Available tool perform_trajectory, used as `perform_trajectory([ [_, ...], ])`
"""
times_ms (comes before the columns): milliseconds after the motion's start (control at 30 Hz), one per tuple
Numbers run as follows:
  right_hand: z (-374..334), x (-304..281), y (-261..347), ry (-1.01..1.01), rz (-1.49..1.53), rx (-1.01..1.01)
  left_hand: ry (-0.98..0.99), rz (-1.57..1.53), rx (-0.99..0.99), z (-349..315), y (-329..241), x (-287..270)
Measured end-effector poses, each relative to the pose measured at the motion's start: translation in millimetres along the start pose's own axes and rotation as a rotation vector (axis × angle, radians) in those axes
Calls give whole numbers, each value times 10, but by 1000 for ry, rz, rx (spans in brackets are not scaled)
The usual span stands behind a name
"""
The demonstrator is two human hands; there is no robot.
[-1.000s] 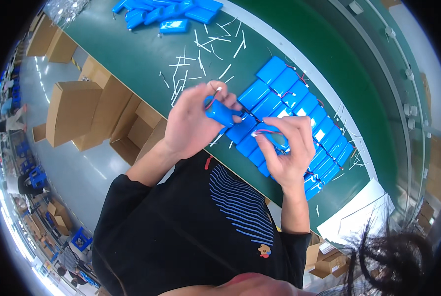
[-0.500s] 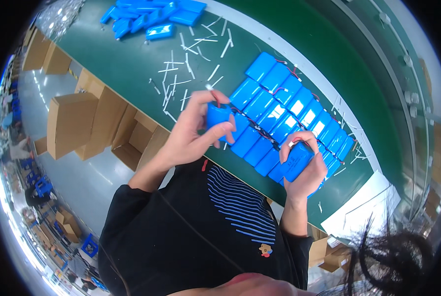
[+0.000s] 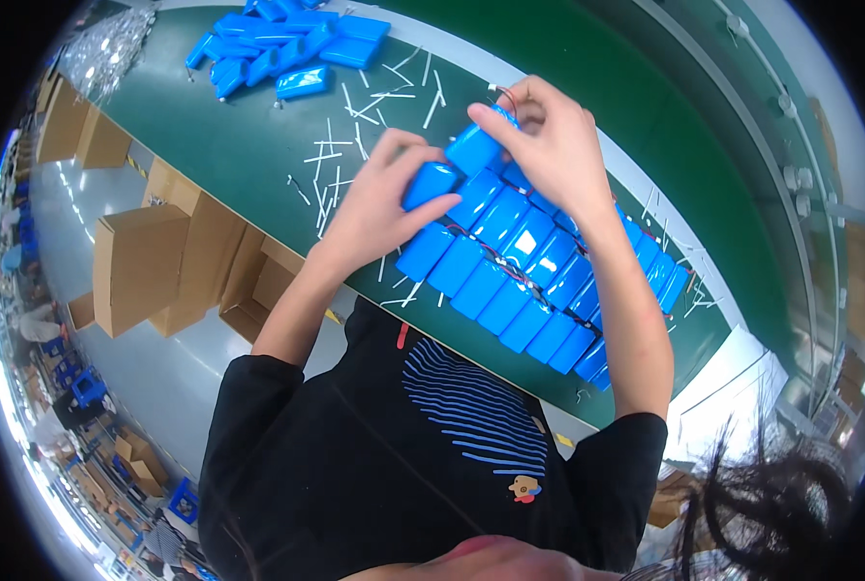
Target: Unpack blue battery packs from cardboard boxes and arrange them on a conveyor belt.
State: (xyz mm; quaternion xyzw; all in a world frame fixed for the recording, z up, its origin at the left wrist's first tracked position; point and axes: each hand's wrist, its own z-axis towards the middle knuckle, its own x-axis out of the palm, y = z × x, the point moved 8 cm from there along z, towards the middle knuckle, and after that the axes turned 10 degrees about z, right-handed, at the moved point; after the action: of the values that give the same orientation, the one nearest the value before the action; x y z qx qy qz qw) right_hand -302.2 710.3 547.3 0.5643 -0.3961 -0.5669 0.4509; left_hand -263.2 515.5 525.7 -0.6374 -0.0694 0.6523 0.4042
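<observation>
Ct: 2 packs in hand, 1 per side. L hand [image 3: 379, 203] curls thumb + fingers around L pack [image 3: 431, 182], just off the L end of the mid row. R hand [image 3: 554, 140] pinches R pack [image 3: 475, 145] btwn thumb + fingertips near its wire end [image 3: 502, 93], at the far row's L end; can't tell if that pack rests on the worktop [image 3: 229, 155]. The 2 packs are close together.

Grid [image 3: 500, 308]: 3 rows. Near row approx 8, mid approx 6 visible, far row mostly behind R hand + forearm, no ct. Pile [image 3: 302, 82] upper L: a dozen or more, overlapping, no exact ct. White strips [image 3: 328, 155]: 20-odd, scattered.

Diff vs 0.5 s ago: R hand was over the grid's R end, now up at the far L corner w/ forearm across the rows. L pack's plug stuck up then; not visible now. Near row's L part is now uncovered.

Edges: near edge runs diag, upper L to lower R; cartons [image 3: 142, 276] below it. Pale rim [image 3: 457, 50] on far side. Paper [image 3: 733, 387] at R end. Room: green band btwn pile and near edge, L of L hand.
</observation>
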Motion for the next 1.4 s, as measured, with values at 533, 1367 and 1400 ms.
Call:
perform_trajectory([
  [533,712,104,-334,159,-362,77,-30,253,-36,158,110,221],
  [1367,1608,1588,120,336,-649,-115,-411,-236,-312,-338,1602,-1127],
  [1400,1559,1510,90,339,-655,-112,-447,-453,-384,-357,1566,-1103],
])
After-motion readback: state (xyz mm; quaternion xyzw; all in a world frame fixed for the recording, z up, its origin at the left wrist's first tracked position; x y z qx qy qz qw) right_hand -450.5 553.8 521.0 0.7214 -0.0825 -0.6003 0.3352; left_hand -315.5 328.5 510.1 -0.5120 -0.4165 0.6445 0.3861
